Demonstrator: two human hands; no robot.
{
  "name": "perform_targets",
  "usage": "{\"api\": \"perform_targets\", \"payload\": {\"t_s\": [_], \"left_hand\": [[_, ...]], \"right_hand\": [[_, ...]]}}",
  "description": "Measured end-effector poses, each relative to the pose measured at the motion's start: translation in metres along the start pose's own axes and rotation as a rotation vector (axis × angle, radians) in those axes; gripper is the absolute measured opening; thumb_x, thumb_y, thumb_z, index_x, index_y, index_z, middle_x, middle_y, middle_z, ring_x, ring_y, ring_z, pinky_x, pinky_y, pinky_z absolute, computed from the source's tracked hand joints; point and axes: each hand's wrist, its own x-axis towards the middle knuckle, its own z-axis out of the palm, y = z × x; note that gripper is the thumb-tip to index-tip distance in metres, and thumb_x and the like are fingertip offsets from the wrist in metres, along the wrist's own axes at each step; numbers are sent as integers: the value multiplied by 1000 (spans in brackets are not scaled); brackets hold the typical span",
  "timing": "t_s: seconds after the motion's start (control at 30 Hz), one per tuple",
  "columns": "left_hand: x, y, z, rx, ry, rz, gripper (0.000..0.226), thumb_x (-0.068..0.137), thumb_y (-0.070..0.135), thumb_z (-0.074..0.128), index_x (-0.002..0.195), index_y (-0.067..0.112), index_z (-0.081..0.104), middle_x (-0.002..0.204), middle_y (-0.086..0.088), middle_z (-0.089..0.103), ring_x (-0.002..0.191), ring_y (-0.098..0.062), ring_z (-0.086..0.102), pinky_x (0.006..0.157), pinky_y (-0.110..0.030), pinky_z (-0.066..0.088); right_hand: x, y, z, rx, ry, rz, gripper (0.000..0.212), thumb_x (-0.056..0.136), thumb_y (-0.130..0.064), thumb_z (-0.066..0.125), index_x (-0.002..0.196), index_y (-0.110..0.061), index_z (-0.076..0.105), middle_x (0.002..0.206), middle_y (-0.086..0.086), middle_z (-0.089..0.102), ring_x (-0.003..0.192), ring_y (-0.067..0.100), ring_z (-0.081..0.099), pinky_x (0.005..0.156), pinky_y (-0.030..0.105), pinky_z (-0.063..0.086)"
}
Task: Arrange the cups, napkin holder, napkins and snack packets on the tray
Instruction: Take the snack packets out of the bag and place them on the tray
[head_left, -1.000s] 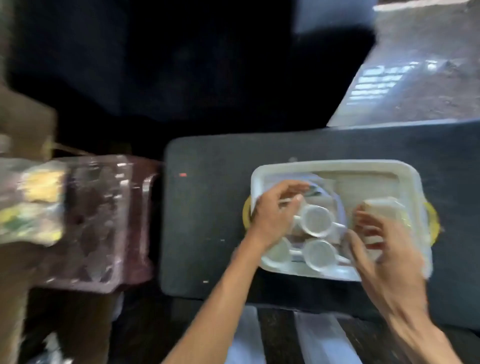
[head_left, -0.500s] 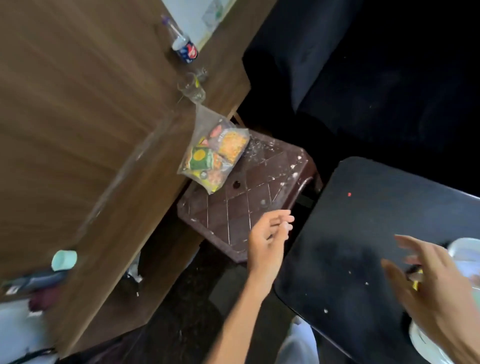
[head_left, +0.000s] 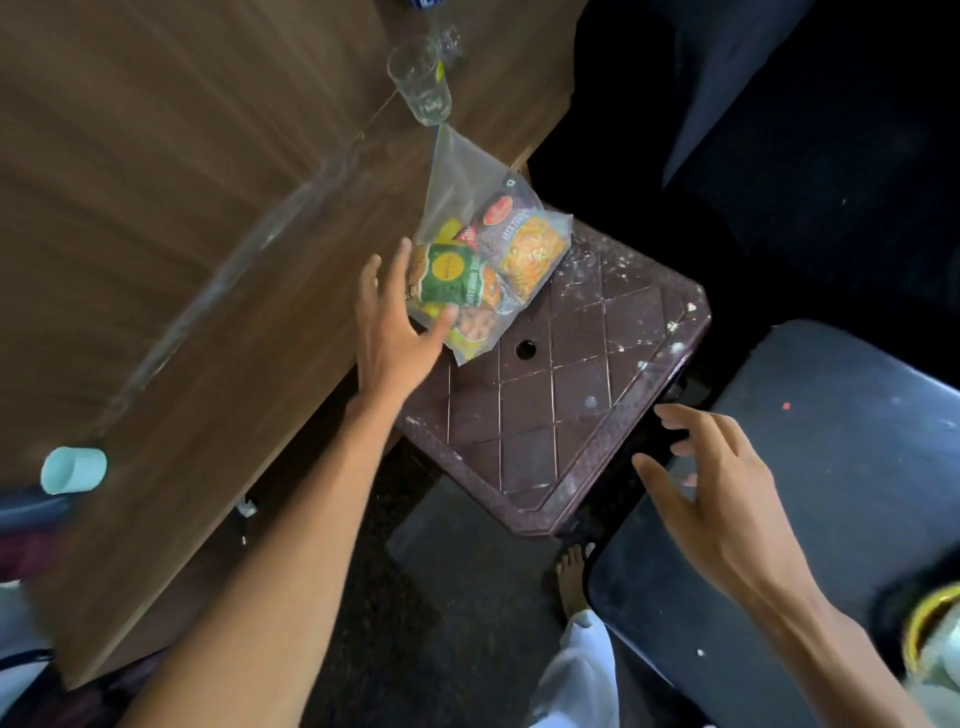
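A clear plastic bag of snack packets (head_left: 488, 260) lies at the far corner of a brown plastic stool (head_left: 561, 395), leaning against the wooden table. My left hand (head_left: 395, 322) is spread open right at the bag, thumb touching its lower edge, fingers along its left side, not closed on it. My right hand (head_left: 711, 493) hovers open with loose fingers over the edge of the dark table (head_left: 831, 467), holding nothing. Only a corner of the white tray (head_left: 940, 660) with a yellow rim beneath shows at the far right edge. Cups and napkin holder are out of view.
A large wooden table (head_left: 182, 208) fills the left, with an empty drinking glass (head_left: 422, 83) near its edge. A pale blue cup (head_left: 72, 469) sits at the left edge. My bare foot (head_left: 571, 577) stands on the dark floor between stool and dark table.
The view swung from the tray to the stool. My left hand left the cups and has reached forward to the snack bag; my right hand came off the tray and now hovers.
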Motion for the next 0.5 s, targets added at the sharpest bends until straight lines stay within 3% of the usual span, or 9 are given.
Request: {"api": "perform_targets", "payload": {"t_s": [0.1, 0.2, 0.27, 0.33, 0.43, 0.5], "left_hand": [[29, -4, 3, -343, 62, -331, 78, 92, 56, 62, 157, 22, 33, 155, -14, 45, 142, -26, 47, 116, -39, 39], [46, -6, 9, -494, 93, -562, 69, 92, 59, 60, 146, 16, 48, 141, -11, 61, 127, -25, 60, 105, -47, 52], [53, -6, 12, -561, 100, -657, 44, 95, 57, 57, 113, 18, 68, 114, -5, 71, 110, -26, 65, 94, -42, 58], [54, -5, 13, -726, 42, -778, 32, 97, 55, 56, 83, 27, 62, 93, 3, 68, 99, -23, 66, 78, -37, 58], [53, -4, 15, -929, 20, -893, 23, 96, 43, 66, 84, 24, 59, 99, -2, 71, 97, -21, 69, 71, -32, 58], [54, -3, 15, -1003, 90, -890, 20, 93, 28, 74, 81, 17, 62, 89, -3, 75, 86, -17, 73, 63, -27, 59]], "right_hand": [[9, -3, 11, -11, -16, 0, 46, 90, -25, 69, 132, -15, 54, 125, 4, 56, 100, 19, 61, 81, 36, 55], [14, -5, 19, -16, -36, 13, 47, 90, -25, 68, 134, -16, 53, 126, 2, 56, 101, 18, 60, 80, 38, 56], [14, -5, 20, -22, -39, 19, 47, 91, -26, 68, 134, -17, 53, 125, 1, 55, 100, 17, 59, 79, 37, 56], [15, -6, 21, -25, -39, 25, 47, 91, -27, 68, 135, -18, 53, 125, -1, 55, 100, 16, 59, 79, 36, 56], [15, -8, 19, -24, -33, 40, 47, 91, -28, 67, 134, -21, 53, 125, -2, 54, 100, 15, 60, 80, 34, 55], [15, -10, 18, -26, -33, 44, 47, 91, -28, 68, 134, -21, 53, 125, -2, 54, 101, 15, 60, 81, 33, 54]]}}
